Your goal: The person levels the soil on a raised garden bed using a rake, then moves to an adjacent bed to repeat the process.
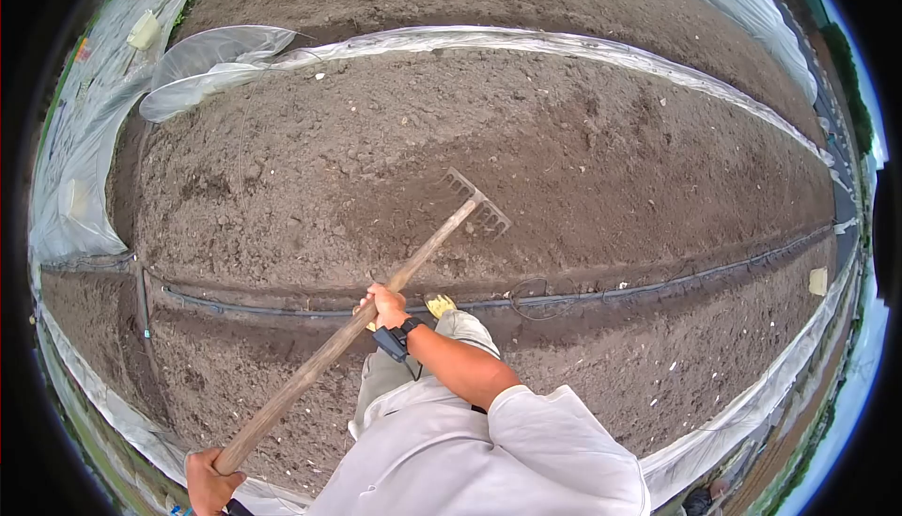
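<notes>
A rake point(423, 255) with a long wooden handle slants from the lower left up to the middle of the head view. My left hand point(210, 483) is wrapped round the butt end of the handle. Farther up the shaft, my right hand point(385, 305) grips it, with a dark watch and a small device on that wrist. The toothed metal rake head point(477, 200) lies on the brown soil bed point(310, 178), its teeth partly hidden. Soil around and right of the head looks darker and smoother; to the left it is lumpier.
A dark hose point(648, 288) runs along the furrow by my yellow-toed shoe point(439, 305), with a thin loop of tubing beside it. White plastic sheeting point(489, 39) edges the bed's far side. Pale blocks point(144, 30) rest on sheeting at left; another block point(818, 281) sits at right.
</notes>
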Motion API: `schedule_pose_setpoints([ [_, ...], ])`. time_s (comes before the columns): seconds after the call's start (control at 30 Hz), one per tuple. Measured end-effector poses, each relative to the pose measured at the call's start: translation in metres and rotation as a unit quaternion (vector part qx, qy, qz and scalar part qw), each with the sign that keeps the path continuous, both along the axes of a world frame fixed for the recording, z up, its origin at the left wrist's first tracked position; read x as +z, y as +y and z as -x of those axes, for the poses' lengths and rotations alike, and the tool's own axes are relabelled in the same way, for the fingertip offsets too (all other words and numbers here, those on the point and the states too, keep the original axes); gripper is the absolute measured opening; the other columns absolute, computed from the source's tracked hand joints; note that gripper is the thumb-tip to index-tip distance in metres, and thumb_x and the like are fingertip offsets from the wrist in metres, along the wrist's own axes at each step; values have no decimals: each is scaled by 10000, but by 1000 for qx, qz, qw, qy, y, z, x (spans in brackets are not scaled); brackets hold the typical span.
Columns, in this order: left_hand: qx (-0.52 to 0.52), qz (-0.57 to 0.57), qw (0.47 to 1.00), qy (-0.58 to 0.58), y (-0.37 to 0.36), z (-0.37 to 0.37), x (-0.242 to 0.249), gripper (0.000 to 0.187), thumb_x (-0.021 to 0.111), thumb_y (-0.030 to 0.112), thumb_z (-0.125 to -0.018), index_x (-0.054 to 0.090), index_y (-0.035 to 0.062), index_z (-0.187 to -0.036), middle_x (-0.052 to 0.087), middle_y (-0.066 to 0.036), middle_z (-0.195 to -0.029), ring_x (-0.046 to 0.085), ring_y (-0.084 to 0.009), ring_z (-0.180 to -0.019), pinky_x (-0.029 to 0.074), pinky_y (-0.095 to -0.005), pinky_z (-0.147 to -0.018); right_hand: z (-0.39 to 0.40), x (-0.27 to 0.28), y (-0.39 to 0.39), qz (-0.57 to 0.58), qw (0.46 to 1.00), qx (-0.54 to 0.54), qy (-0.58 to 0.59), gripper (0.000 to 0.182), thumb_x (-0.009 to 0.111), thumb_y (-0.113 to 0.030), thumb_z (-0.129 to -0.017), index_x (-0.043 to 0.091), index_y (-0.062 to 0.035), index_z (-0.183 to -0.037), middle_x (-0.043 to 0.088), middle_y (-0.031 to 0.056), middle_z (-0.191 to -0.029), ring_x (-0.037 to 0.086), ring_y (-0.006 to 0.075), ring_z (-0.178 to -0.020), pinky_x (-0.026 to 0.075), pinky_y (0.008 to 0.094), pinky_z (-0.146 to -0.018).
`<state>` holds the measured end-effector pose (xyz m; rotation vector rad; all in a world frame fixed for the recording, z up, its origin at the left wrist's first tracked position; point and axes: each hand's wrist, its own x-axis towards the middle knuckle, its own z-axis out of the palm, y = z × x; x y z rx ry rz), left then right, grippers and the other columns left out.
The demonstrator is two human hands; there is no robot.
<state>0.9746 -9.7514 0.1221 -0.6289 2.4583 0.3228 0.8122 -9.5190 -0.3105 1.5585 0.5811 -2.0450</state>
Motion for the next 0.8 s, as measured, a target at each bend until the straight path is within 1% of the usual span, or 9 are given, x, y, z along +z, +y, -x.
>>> schedule_pose_setpoints([
  [0.17, -243, -99, 964, 34, 104, 81, -146, 170, 644, 141, -622, 672, 82, -779, 631, -171, -699, 621, -358, -693, 502, -429, -665, -36, -90, 266, -126, 986, -67, 85, 168, 522, -128, -819, 457, -74, -674, 473, 77, -583, 518, 240, -537, 512, 437, -583],
  [0.23, -302, -129, 944, 33, 141, 104, -166, 187, 641, 139, -636, 665, 82, -813, 641, -163, -715, 627, -355, -694, 506, -433, -652, -53, -87, 343, -175, 979, -68, 83, 172, 455, -103, -810, 423, -71, -644, 460, 97, -572, 518, 258, -548, 506, 440, -587],
  [0.33, -342, -148, 928, 25, 149, 122, -158, 219, 644, 122, -626, 665, 90, -842, 647, -142, -723, 626, -354, -694, 503, -438, -641, -88, -71, 388, -205, 978, -4, 25, 153, 428, -100, -791, 408, -66, -643, 470, 98, -585, 534, 284, -585, 500, 444, -648],
  [0.37, -370, -150, 917, 25, 144, 129, -153, 224, 643, 117, -629, 662, 94, -851, 647, -137, -717, 627, -353, -692, 500, -443, -635, -91, -61, 375, -197, 976, -81, -40, 139, 433, -104, -782, 405, -68, -651, 466, 94, -593, 522, 284, -595, 493, 448, -666],
  [0.5, -367, -94, 923, 65, 81, 139, -114, 221, 647, 88, -612, 655, 96, -833, 647, -124, -710, 630, -331, -698, 498, -422, -629, -100, -70, 275, -141, 974, -149, -97, 116, 443, -99, -759, 396, -75, -656, 448, 81, -592, 461, 267, -552, 484, 446, -694],
  [0.6, -318, -2, 944, 90, 10, 137, -42, 154, 653, 59, -583, 646, 84, -735, 630, -127, -691, 622, -325, -684, 492, -412, -614, -73, -58, 128, -80, 986, -95, -114, 106, 475, -124, -751, 424, -93, -662, 442, 53, -562, 465, 242, -553, 488, 431, -701],
  [0.63, -292, 20, 949, 117, -17, 127, -14, 166, 655, 48, -554, 647, 84, -716, 614, -128, -671, 609, -329, -667, 481, -407, -603, -59, -27, 72, 12, 991, -63, -116, 134, 494, -104, -758, 435, -102, -638, 499, 21, -583, 494, 196, -551, 498, 366, -642],
  [0.7, -218, 99, 959, 152, -49, 102, 50, 153, 640, 26, -535, 627, 45, -686, 580, -144, -624, 576, -341, -619, 441, -402, -576, -30, 11, -41, 105, 983, -81, -128, 146, 485, -100, -766, 429, -93, -632, 473, 41, -570, 479, 213, -545, 490, 378, -645],
  [0.8, -126, 182, 961, 165, -78, 42, 91, 160, 632, 9, -531, 613, 19, -690, 554, -164, -618, 541, -363, -609, 403, -417, -566, 2, 70, -152, 151, 984, 45, -86, 169, 485, -91, -788, 424, -95, -630, 473, 57, -580, 473, 217, -546, 491, 394, -661],
])
